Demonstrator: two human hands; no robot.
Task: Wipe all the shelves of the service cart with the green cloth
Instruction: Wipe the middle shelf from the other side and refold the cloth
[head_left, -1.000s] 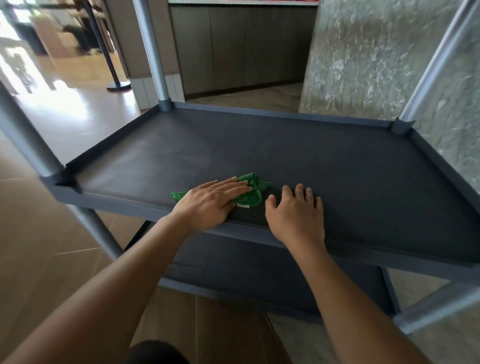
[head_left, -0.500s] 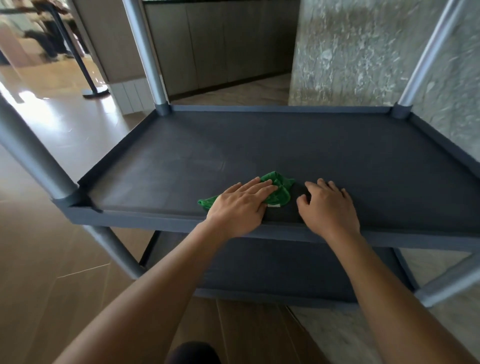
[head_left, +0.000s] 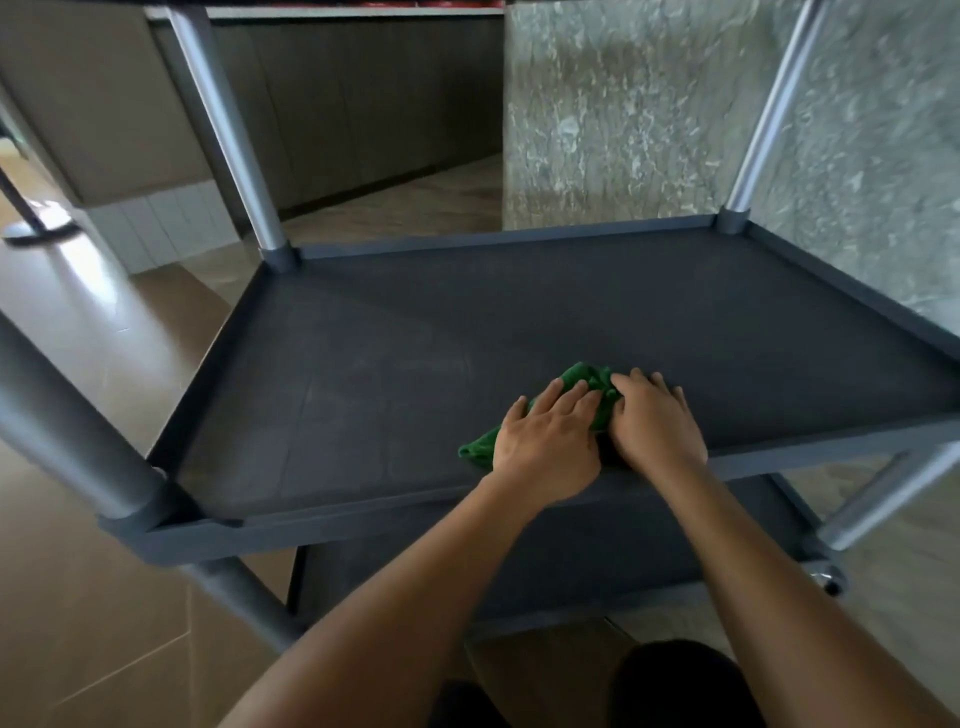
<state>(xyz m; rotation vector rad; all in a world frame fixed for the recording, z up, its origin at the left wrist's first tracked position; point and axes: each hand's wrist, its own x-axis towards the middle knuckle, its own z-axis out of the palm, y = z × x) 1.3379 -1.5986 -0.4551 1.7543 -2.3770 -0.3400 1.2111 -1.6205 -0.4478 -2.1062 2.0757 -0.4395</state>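
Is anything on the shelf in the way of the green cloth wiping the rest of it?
Nothing visible is. The left hand and right hand rest on the green cloth near the front edge of the shelf, with only bare shelf beyond.

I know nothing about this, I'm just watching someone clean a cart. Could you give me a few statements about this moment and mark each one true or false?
1. The cloth is green. True.
2. The cloth lies on the lowest shelf. False: it lies on the shelf above that one, near the front edge.
3. Both hands touch the cloth. True: the left hand lies flat on it, and the right hand is on its right end.
4. The cart's posts are red. False: the posts are grey.
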